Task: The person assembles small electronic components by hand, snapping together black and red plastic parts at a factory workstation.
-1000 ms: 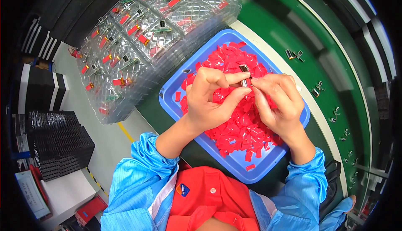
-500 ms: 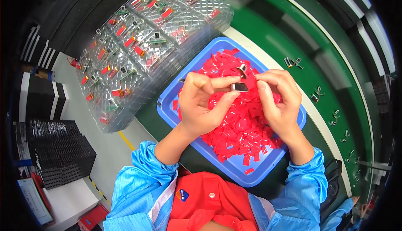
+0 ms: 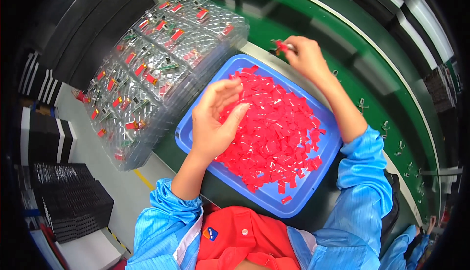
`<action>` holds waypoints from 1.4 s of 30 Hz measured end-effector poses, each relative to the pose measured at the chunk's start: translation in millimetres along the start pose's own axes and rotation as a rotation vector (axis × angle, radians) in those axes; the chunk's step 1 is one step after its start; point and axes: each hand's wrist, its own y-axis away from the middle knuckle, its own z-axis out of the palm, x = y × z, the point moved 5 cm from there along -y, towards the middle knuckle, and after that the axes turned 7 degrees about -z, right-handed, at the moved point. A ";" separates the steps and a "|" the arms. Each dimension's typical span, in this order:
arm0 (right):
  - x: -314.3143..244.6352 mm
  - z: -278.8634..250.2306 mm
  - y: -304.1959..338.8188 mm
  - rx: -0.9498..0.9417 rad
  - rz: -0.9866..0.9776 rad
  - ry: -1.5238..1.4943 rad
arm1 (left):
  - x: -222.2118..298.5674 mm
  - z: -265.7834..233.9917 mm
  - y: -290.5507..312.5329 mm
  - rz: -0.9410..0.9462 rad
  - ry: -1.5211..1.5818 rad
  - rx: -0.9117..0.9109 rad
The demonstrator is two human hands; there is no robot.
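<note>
My right hand (image 3: 307, 60) reaches out over the green conveyor belt, fingers pinched on a small electronic part (image 3: 281, 47) with a red piece on it, slightly blurred. My left hand (image 3: 215, 116) hovers above the left side of a blue plastic tray (image 3: 318, 191), fingers apart, holding nothing. A heap of small red film pieces (image 3: 269, 133) fills most of the tray, and a few lie loose near its front corner.
Left of the tray, stacked clear plastic blister trays (image 3: 161, 74) hold several small red-tabbed electronic parts. More small metal parts (image 3: 385, 127) lie along the green belt (image 3: 352, 64). Black trays (image 3: 73, 196) are stacked at lower left. Another person's blue sleeve (image 3: 399, 248) shows at lower right.
My right hand has moved away from the tray's middle to over the belt. My left hand has drawn left and opened; the small metal part between its fingers is gone from it.
</note>
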 end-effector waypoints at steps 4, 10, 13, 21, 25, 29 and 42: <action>55.7 12.2 1.7 -0.136 0.067 0.213 | 17.8 -27.0 11.7 0.075 -0.309 -0.054; -28.4 -35.7 37.4 -0.172 -0.050 0.067 | 55.7 -86.3 -10.6 0.469 -1.118 0.183; -79.5 -48.6 57.9 -0.257 -0.125 -0.091 | 44.3 -107.2 -20.5 0.461 -1.482 0.192; -103.2 -65.4 124.8 -0.497 -0.111 0.170 | 47.8 -84.8 -26.3 0.342 -1.204 0.160; -98.2 -80.9 122.9 -0.254 -0.063 0.085 | 50.6 -39.0 -1.2 0.289 -0.723 0.186; -127.7 -87.4 101.5 0.012 -0.197 -0.120 | 34.4 9.2 12.4 0.210 -0.150 -0.048; -145.3 -59.2 88.0 0.087 -0.309 -0.203 | 14.2 32.6 25.9 0.375 -0.020 -0.086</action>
